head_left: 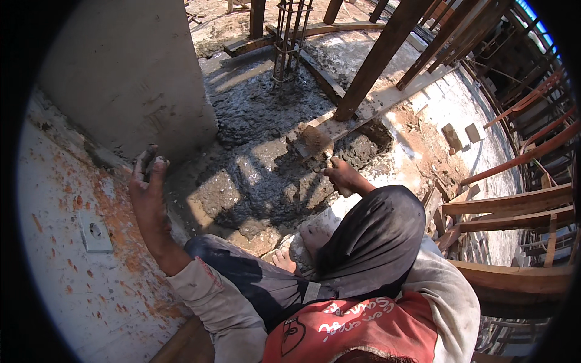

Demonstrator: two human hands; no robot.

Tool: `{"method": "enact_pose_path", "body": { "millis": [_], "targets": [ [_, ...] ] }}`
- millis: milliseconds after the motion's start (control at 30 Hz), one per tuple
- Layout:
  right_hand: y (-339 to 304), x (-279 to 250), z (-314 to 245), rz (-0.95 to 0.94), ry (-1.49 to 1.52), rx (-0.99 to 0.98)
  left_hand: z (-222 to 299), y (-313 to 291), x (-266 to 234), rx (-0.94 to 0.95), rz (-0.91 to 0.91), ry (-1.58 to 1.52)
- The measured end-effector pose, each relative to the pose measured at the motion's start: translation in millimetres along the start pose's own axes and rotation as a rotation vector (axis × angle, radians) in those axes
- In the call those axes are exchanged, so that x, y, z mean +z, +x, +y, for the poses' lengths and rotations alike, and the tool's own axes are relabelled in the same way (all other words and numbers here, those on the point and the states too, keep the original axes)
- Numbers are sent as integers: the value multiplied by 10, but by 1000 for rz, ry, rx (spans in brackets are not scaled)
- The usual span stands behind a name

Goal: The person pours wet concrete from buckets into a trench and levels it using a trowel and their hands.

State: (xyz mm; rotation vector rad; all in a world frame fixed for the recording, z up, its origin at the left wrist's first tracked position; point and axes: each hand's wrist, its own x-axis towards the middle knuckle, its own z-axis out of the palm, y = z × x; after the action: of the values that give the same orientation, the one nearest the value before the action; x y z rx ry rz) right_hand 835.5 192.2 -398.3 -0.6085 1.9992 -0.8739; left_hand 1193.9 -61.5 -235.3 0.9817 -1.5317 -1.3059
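Note:
My right hand [345,177] is closed round the handle of a trowel [316,143], whose blade is coated with brown mortar. The blade is over the right part of a patch of wet grey concrete [254,175], which is lumpy and partly in shadow. My left hand [147,175] is raised at the left, near the foot of a smooth grey wall [130,78]. Its fingers are apart and smeared with mortar, and nothing is in them. My bare foot [283,260] rests at the near edge of the concrete.
A cage of steel rebar [289,42] rises from the concrete at the back. Wooden posts [381,60] and a plank [417,88] stand to its right. On the left, a splattered white wall holds an outlet box [95,231]. Timber beams [514,199] crowd the right side.

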Motion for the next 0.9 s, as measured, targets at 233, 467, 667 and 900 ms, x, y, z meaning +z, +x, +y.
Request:
{"method": "enact_pose_path", "body": {
  "millis": [233, 467, 667, 900],
  "targets": [
    [586, -371, 482, -4, 94, 30, -9, 1, 41, 36, -8, -12],
    [471, 38, 158, -107, -70, -100, 35, -22, 96, 43, -11, 101],
    [620, -118, -59, -53, -196, -167, -25, 3, 47, 59, 0, 84],
    [71, 469, -205, -255, -271, -181, 124, -73, 185, 76, -24, 160]
  ]
}}
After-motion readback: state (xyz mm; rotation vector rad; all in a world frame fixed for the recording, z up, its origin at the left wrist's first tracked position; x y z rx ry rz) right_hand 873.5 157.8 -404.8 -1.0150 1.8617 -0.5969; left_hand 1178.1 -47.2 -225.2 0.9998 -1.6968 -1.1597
